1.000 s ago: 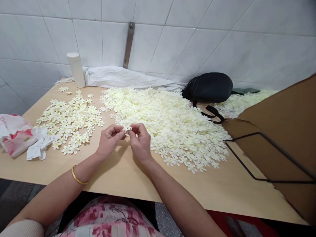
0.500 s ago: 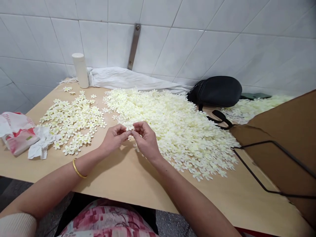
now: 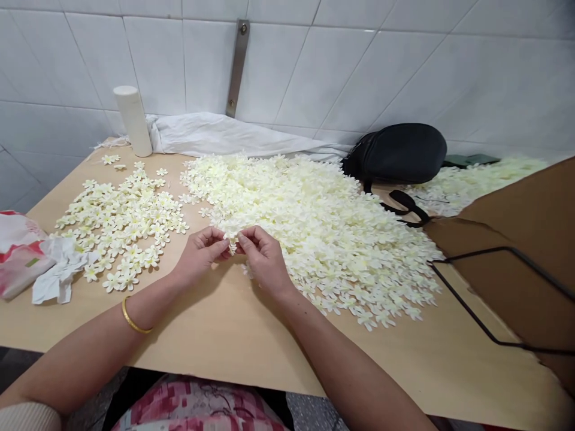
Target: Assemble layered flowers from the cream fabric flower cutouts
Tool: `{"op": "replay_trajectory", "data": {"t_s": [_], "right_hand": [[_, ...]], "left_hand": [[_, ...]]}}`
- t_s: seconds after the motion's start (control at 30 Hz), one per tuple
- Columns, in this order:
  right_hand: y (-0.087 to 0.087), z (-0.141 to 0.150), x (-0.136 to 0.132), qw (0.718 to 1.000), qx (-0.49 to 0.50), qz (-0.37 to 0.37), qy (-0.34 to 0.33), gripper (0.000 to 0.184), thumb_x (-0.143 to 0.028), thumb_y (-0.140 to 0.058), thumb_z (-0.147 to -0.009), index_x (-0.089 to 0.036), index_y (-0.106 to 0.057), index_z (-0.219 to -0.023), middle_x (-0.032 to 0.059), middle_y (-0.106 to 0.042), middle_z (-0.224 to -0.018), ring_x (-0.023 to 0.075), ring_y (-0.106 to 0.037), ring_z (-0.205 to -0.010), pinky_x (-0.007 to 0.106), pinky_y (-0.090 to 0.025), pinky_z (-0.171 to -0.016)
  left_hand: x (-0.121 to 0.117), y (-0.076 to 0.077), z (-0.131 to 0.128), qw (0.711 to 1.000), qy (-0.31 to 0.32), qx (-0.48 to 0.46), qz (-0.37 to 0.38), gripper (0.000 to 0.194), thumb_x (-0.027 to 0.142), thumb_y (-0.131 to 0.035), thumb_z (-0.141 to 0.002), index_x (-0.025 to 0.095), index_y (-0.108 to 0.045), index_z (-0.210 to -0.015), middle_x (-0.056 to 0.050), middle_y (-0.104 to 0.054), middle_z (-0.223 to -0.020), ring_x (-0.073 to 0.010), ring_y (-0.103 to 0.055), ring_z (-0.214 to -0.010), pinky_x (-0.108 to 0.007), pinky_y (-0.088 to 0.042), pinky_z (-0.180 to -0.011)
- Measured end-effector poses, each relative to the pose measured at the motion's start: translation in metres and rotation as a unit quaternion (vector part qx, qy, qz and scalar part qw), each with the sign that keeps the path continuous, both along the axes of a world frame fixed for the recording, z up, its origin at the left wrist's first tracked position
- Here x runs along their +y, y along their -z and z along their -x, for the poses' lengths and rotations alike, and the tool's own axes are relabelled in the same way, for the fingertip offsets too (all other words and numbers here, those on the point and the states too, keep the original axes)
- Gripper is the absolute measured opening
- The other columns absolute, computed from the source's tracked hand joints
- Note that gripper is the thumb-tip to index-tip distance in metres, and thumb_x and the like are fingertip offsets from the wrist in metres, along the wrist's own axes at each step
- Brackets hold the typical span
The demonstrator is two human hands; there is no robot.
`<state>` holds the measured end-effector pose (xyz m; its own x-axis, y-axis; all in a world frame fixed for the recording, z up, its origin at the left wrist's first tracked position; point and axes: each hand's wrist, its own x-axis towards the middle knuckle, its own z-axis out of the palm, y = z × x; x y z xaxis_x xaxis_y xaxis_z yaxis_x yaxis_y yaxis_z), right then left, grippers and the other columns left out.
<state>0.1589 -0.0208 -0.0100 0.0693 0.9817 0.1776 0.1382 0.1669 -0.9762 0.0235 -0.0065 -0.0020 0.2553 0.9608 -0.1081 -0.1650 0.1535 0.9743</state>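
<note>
My left hand (image 3: 202, 254) and my right hand (image 3: 265, 260) meet above the wooden table (image 3: 233, 335), both pinching one small cream fabric flower (image 3: 232, 245) between their fingertips. Right behind and to the right of the hands lies a big heap of the same cream flowers (image 3: 314, 221). To the left, a thinner spread of flowers with yellow centres (image 3: 123, 218) lies flat on the table. A gold bangle (image 3: 132, 320) circles my left wrist.
A white cylinder bottle (image 3: 132, 120) and a white cloth (image 3: 224, 137) sit by the tiled wall. A black bag (image 3: 399, 155) lies at the back right. A brown cardboard box (image 3: 530, 251) with a black wire frame stands right. A red-and-white plastic bag (image 3: 20, 254) lies left.
The hands have stayed together on the flower, their fingers working it slightly. The view has shifted a little; nothing on the table has moved.
</note>
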Motion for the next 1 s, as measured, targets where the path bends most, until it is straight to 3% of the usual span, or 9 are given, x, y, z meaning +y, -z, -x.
{"op": "replay_trajectory", "data": {"t_s": [0.17, 0.27, 0.43, 0.57, 0.8, 0.9, 1.0], "right_hand": [[0.006, 0.005, -0.002, 0.972, -0.185, -0.135, 0.049, 0.015, -0.023, -0.042, -0.083, -0.02, -0.048, -0.07, -0.0008, -0.05, -0.064, 0.0127, -0.046, -0.06, 0.026, -0.038, -0.058], [0.008, 0.009, -0.005, 0.957, -0.218, -0.179, 0.061, 0.015, -0.022, -0.04, -0.085, -0.02, -0.049, -0.073, 0.0014, -0.053, -0.07, 0.0141, -0.049, -0.065, 0.028, -0.04, -0.062], [0.004, 0.013, -0.007, 0.99, -0.104, -0.098, 0.015, 0.015, -0.034, -0.049, -0.085, -0.02, -0.05, -0.081, 0.0004, -0.058, -0.072, 0.0137, -0.056, -0.065, 0.028, -0.044, -0.062], [-0.001, 0.011, -0.006, 0.998, -0.014, -0.062, 0.01, 0.024, -0.041, -0.047, -0.086, -0.021, -0.048, -0.072, -0.0015, -0.056, -0.065, 0.0128, -0.055, -0.062, 0.027, -0.045, -0.061], [-0.003, 0.006, -0.002, 0.991, -0.062, -0.105, 0.062, 0.035, -0.044, -0.043, -0.086, -0.021, -0.039, -0.06, -0.004, -0.042, -0.056, 0.0106, -0.042, -0.055, 0.025, -0.036, -0.054], [-0.004, 0.004, -0.001, 0.998, 0.037, -0.044, -0.008, 0.037, -0.05, -0.045, -0.084, -0.022, -0.037, -0.061, -0.0051, -0.044, -0.051, 0.0098, -0.043, -0.048, 0.024, -0.037, -0.049], [-0.003, 0.003, 0.0, 0.981, 0.162, 0.048, -0.094, 0.039, -0.056, -0.049, -0.08, -0.022, -0.038, -0.063, -0.0059, -0.047, -0.048, 0.0094, -0.045, -0.04, 0.023, -0.037, -0.043]], "left_hand": [[-0.006, -0.001, -0.001, 0.998, -0.018, 0.053, -0.033, 0.017, 0.027, -0.066, -0.069, 0.017, -0.053, -0.071, 0.004, -0.054, -0.057, -0.0079, -0.051, -0.054, -0.022, -0.041, -0.057], [-0.008, -0.002, -0.001, 0.996, -0.019, 0.071, -0.058, 0.017, 0.029, -0.061, -0.074, 0.016, -0.051, -0.067, 0.003, -0.053, -0.057, -0.0078, -0.049, -0.055, -0.021, -0.04, -0.056], [-0.005, -0.007, -0.004, 0.99, -0.027, 0.078, -0.114, 0.015, 0.021, -0.056, -0.074, 0.016, -0.05, -0.062, 0.004, -0.047, -0.055, -0.0072, -0.044, -0.053, -0.021, -0.038, -0.054], [-0.003, -0.013, -0.01, 0.987, -0.015, 0.071, -0.142, 0.011, 0.025, -0.057, -0.074, 0.015, -0.054, -0.069, 0.003, -0.052, -0.062, -0.0084, -0.048, -0.058, -0.022, -0.043, -0.058], [-0.001, -0.01, -0.014, 0.999, 0.033, -0.039, -0.004, 0.028, 0.038, -0.067, -0.068, 0.015, -0.051, -0.064, 0.003, -0.053, -0.055, -0.0087, -0.053, -0.053, -0.024, -0.045, -0.057], [0.002, -0.006, -0.012, 0.988, 0.074, -0.113, 0.07, 0.03, 0.036, -0.072, -0.064, 0.016, -0.051, -0.062, 0.003, -0.052, -0.053, -0.0078, -0.051, -0.048, -0.022, -0.043, -0.051], [0.003, -0.003, -0.01, 0.974, 0.108, -0.16, 0.121, 0.029, 0.035, -0.075, -0.061, 0.016, -0.052, -0.062, 0.003, -0.051, -0.05, -0.0081, -0.049, -0.046, -0.021, -0.04, -0.047]]}}
